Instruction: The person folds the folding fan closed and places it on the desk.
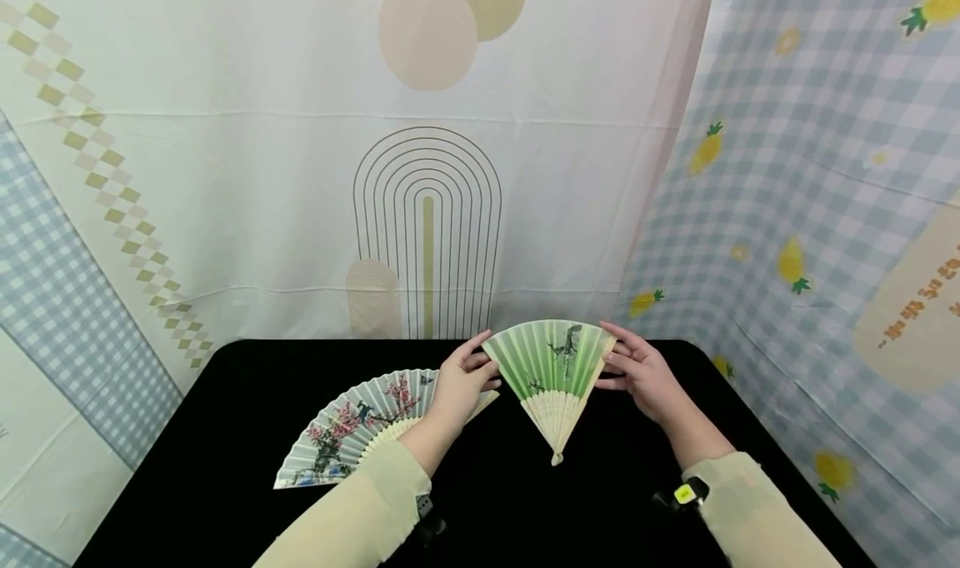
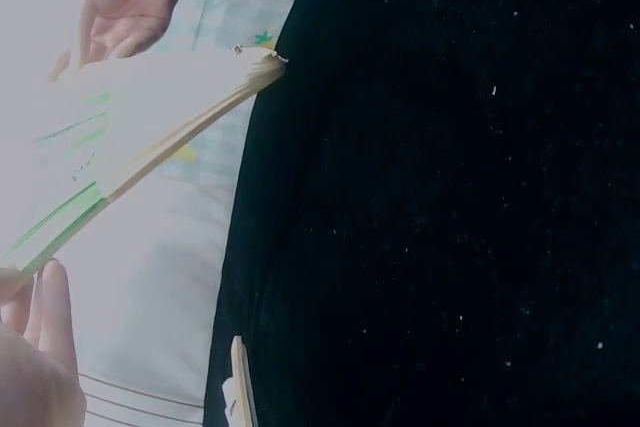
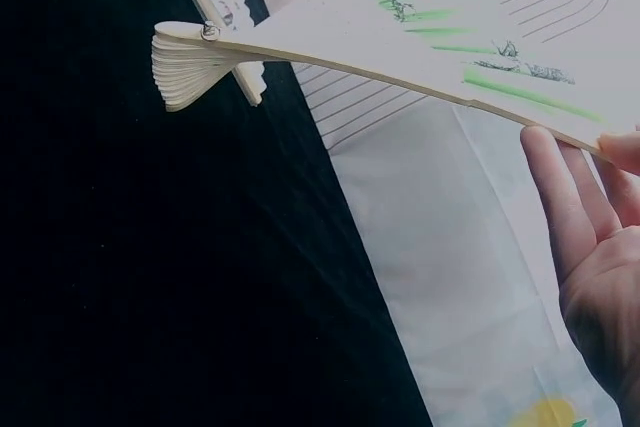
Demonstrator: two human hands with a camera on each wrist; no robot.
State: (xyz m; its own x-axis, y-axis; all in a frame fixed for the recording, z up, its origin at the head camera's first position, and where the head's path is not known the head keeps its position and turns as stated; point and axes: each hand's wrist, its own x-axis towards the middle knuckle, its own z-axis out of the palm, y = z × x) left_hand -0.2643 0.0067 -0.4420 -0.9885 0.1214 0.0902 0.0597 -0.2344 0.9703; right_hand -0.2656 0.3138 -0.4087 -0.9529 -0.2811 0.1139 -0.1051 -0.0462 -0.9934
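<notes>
Green pleated folding fan with pale wooden ribs and dark printed branches (image 1: 540, 364): between the two hands, over the far half of the black cloth-covered table (image 1: 600, 510). Leaf spread to a wedge, rib pivot (image 1: 557, 458) lowest and toward the wearer. It appears to be held clear of the cloth.

Left hand (image 1: 459, 385): pinches the fan's upper left corner, thumb on the near face, fingers bent behind; gap between them only about the fan's edge.

Right hand (image 1: 643, 375): pinches the opposite outer rib near its top, thumb in front, the other fingers partly bent and spread behind it. Right wrist view agrees, though overexposed and cut off at the frame edge.

Reading of the grip — holding both outer edges probably keeps the pleats apart and the printed face toward the wearer; with the pivot unsupported, a slackened hand might let the leaf fold.

Second item: white pleated folding fan with pink blossoms and a dark bird (image 1: 352, 422), lying on the table at left, spread wider. Left forearm and hand cover part of it, pivot hidden. Its place off to the side likely leaves the middle free for handling.
</notes>
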